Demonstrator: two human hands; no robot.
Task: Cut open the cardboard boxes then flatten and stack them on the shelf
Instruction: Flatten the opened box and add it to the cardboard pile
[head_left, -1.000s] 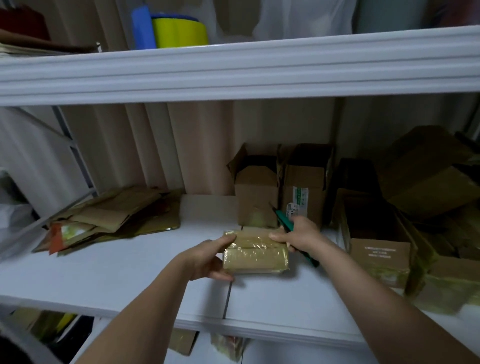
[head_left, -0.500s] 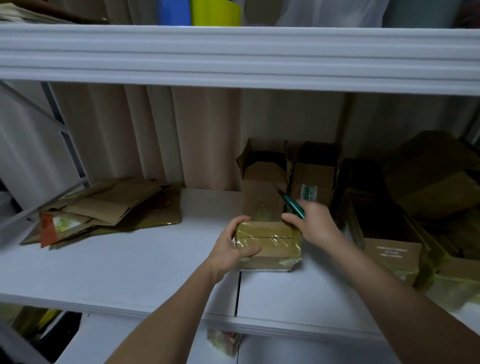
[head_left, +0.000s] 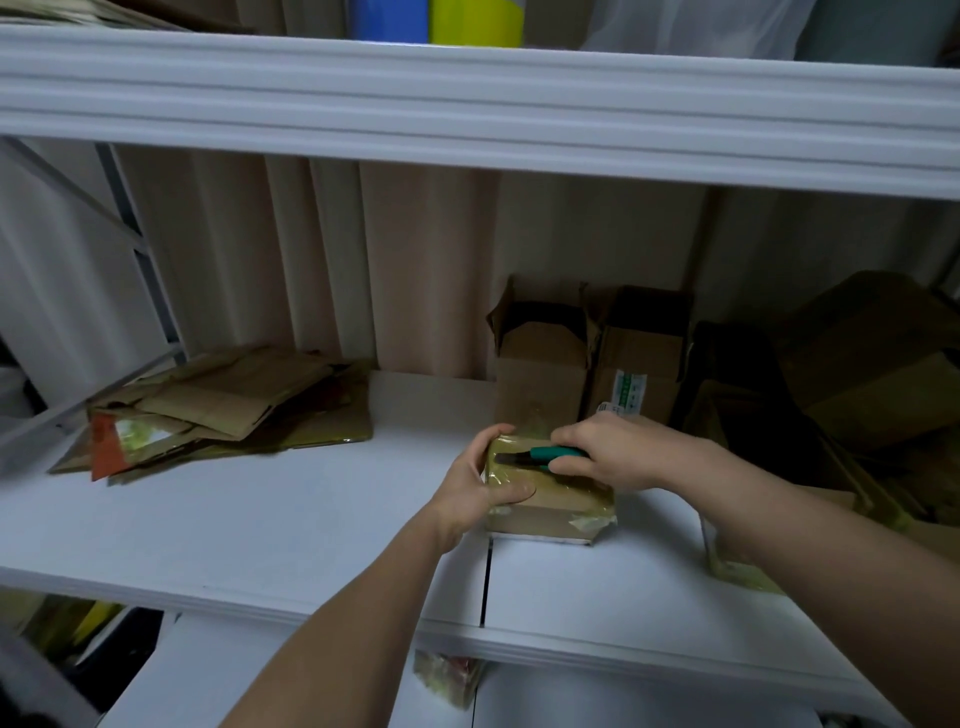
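Note:
A small taped cardboard box (head_left: 563, 506) lies on the white shelf (head_left: 260, 519) near its middle. My left hand (head_left: 480, 480) grips the box's left end, thumb on top. My right hand (head_left: 615, 452) holds a green-handled utility knife (head_left: 543, 454) laid across the box top, its dark blade end pointing left near the top's left edge. A pile of flattened cardboard (head_left: 223, 408) lies at the shelf's left.
Two open upright boxes (head_left: 592, 358) stand just behind my hands. More open and crumpled boxes (head_left: 841, 405) crowd the shelf's right side. An upper shelf beam (head_left: 467, 109) runs overhead, with blue and yellow containers (head_left: 436, 21) on it. A lower shelf shows below.
My right hand has swung the knife down from upright behind the box to lie across its top, blade pointing left. My left hand has tightened its grip on the box's left end.

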